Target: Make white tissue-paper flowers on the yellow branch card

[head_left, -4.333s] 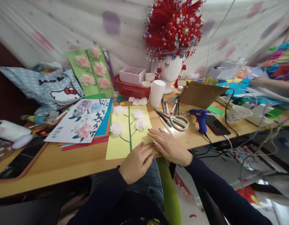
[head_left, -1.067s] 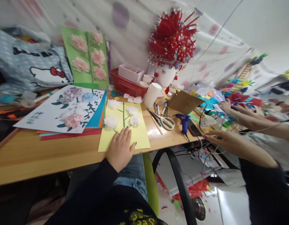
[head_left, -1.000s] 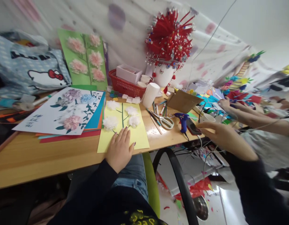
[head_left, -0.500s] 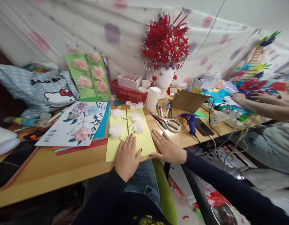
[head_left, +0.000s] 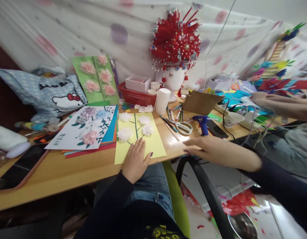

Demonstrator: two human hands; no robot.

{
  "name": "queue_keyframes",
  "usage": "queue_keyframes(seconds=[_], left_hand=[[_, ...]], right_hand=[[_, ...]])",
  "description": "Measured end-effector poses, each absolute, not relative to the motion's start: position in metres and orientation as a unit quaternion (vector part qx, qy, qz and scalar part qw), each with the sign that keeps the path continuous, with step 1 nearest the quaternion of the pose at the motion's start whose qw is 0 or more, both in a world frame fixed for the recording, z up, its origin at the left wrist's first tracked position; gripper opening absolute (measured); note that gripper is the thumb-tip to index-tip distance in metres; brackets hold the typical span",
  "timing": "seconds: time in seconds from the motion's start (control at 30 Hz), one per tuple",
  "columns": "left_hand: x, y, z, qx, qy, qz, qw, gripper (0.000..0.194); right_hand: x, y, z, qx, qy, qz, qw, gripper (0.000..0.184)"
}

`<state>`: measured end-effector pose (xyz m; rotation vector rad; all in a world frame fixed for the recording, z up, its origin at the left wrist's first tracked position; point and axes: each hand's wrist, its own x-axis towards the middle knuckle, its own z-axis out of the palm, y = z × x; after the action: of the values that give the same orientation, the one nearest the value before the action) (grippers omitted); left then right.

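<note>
My left hand [head_left: 136, 159] lies flat with fingers spread on the lower part of a yellow sheet of paper [head_left: 157, 149]. Fluffy white paper flowers [head_left: 124, 134] and a green stem [head_left: 136, 126] are on that sheet. Off the sheet to the right, my right hand [head_left: 208, 151] hovers over the table's front edge, blurred, with its fingers stretched out and nothing visible in them. Scissors [head_left: 183, 128], a thin wooden stick [head_left: 172, 132] and a blue glue gun [head_left: 203, 124] lie on the table beyond it.
Printed flower picture [head_left: 81, 129] and coloured sheets lie left, near a phone [head_left: 22, 166]. Behind are a red basket [head_left: 139, 98], a white roll [head_left: 162, 102] and a red headdress [head_left: 177, 43]. A paper cup [head_left: 233, 119] and cables stand right, near another person's arms [head_left: 280, 103].
My right hand has lifted off the yellow sheet's edge and moved right, toward the glue gun side. My left hand stays on the sheet. The view has shifted slightly.
</note>
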<state>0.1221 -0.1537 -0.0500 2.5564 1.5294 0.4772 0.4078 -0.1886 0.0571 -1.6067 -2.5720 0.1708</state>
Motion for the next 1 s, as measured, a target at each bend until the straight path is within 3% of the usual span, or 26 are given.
queue_keyframes(seconds=[0.13,0.27,0.47,0.63,0.77,0.87,1.0], left_hand=[[0.106,-0.156,-0.053,0.856,0.478,0.179,0.076,0.052],[0.101,-0.158,-0.057,0.866,0.466,0.175,0.048,0.050],[0.104,-0.161,-0.054,0.867,0.468,0.172,0.016,0.049],[0.106,-0.162,-0.054,0.865,0.471,0.172,0.004,0.049],[0.107,-0.163,-0.053,0.864,0.474,0.172,-0.008,0.048],[0.107,-0.164,-0.053,0.862,0.475,0.174,-0.014,0.048],[0.107,-0.164,-0.055,0.862,0.475,0.175,-0.024,0.048]], right_hand=[[0.360,-0.128,0.024,-0.520,-0.842,0.017,0.144,0.026],[0.340,-0.093,-0.014,-0.545,-0.830,0.011,0.116,0.014],[0.353,-0.081,-0.025,-0.554,-0.823,-0.001,0.124,0.020],[0.360,-0.067,-0.027,-0.570,-0.729,0.164,0.342,0.006],[0.344,-0.054,-0.023,-0.516,-0.541,0.415,0.518,0.017],[0.331,-0.046,-0.014,-0.485,-0.405,0.566,0.529,0.019],[0.327,-0.038,0.002,-0.485,-0.396,0.579,0.522,0.026]])
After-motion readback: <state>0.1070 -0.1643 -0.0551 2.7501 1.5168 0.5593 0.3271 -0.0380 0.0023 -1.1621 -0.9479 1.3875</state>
